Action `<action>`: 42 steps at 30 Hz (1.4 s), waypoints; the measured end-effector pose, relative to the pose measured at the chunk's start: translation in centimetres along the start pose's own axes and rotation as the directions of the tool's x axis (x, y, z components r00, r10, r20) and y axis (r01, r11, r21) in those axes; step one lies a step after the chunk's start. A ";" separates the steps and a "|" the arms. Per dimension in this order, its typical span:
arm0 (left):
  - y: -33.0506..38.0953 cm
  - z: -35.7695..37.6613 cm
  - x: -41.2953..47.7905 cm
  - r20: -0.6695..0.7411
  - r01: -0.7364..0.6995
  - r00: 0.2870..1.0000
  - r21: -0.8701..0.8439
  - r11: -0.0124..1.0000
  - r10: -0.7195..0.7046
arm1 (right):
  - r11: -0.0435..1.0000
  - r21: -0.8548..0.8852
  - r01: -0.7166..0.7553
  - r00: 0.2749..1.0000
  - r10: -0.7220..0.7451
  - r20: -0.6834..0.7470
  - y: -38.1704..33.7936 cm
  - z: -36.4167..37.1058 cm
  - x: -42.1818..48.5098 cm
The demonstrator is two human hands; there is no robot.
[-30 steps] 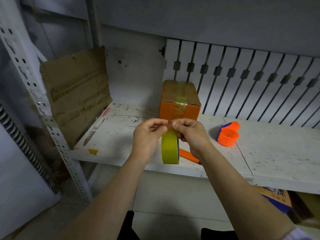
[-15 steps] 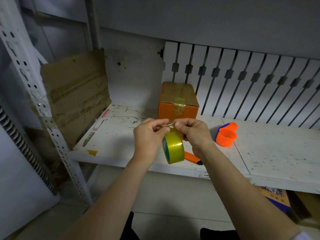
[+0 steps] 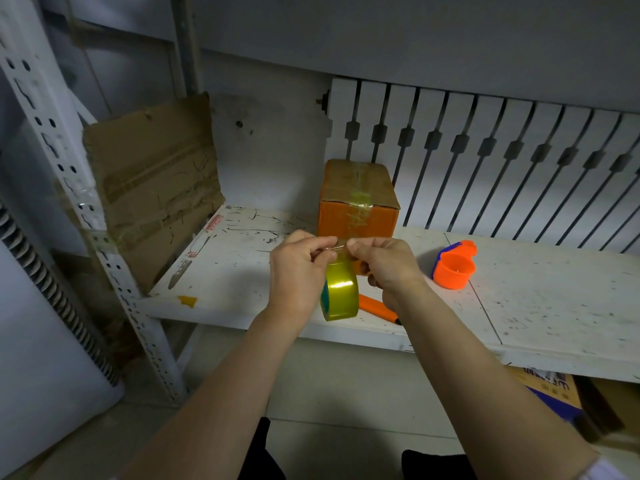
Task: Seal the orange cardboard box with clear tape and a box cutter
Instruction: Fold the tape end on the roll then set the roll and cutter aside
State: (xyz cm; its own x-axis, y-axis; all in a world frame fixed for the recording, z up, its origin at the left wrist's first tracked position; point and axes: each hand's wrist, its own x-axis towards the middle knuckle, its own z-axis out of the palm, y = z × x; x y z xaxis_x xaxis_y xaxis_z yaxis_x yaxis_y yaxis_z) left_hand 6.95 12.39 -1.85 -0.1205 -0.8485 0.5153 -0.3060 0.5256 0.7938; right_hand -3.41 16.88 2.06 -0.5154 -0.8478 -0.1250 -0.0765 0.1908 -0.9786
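Two-hand grip, left hand [image 3: 300,268] and right hand [image 3: 384,263] pinching one tape roll [image 3: 339,294]; one orange box [image 3: 358,199] behind.

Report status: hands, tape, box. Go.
Left hand and right hand both pinching the tape roll free end. Orange box on shelf, old tape on top. Box cutter lying untouched. Nothing blocking.

The right hand [image 3: 384,263] covers the near end of the orange box cutter [image 3: 375,308] and part of the tape roll [image 3: 339,294]. Both hands hide the orange cardboard box's [image 3: 358,202] lower front. The printed box [image 3: 550,393] under the shelf [image 3: 554,306] is half concealed.
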 end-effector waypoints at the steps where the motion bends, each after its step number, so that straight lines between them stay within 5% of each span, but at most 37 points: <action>1: -0.1 0.0 0.0 -0.006 -0.012 1.000 0.014 1.000 0.012 | 1.000 -0.009 -0.012 1.000 0.012 -0.002 0.0 0.1 0.0; 9: -0.6 0.1 -0.2 -0.010 -0.081 0.997 0.100 0.992 0.082 | 1.000 0.022 -0.002 1.000 0.002 -0.010 0.0 0.2 -0.2; 33: 0.9 -0.2 0.9 0.088 0.242 0.967 -0.017 0.970 -0.240 | 0.989 0.099 0.108 0.994 -0.110 0.021 1.0 -0.1 0.8; 36: 1.1 -0.3 1.1 0.123 0.220 0.968 -0.004 0.975 -0.218 | 0.988 0.018 0.153 0.985 -0.154 0.076 1.0 -0.4 0.9; 40: 1.2 -0.1 1.1 0.184 0.182 0.963 0.083 0.980 -0.195 | 0.900 -0.311 0.306 0.952 -0.288 0.104 0.9 -0.1 1.3; 42: 1.1 -0.1 1.2 0.201 0.152 0.964 0.134 0.979 -0.177 | 0.896 -0.305 0.324 0.945 -0.293 0.145 0.9 -0.1 1.2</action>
State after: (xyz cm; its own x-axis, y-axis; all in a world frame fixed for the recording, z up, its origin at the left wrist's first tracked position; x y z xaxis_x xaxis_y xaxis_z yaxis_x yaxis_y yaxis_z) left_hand 6.59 11.98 -0.29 -0.2516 -0.9230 0.2912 -0.4449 0.3775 0.8121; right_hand -4.21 16.06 1.09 -0.3410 -0.9288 0.1450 -0.4957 0.0466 -0.8673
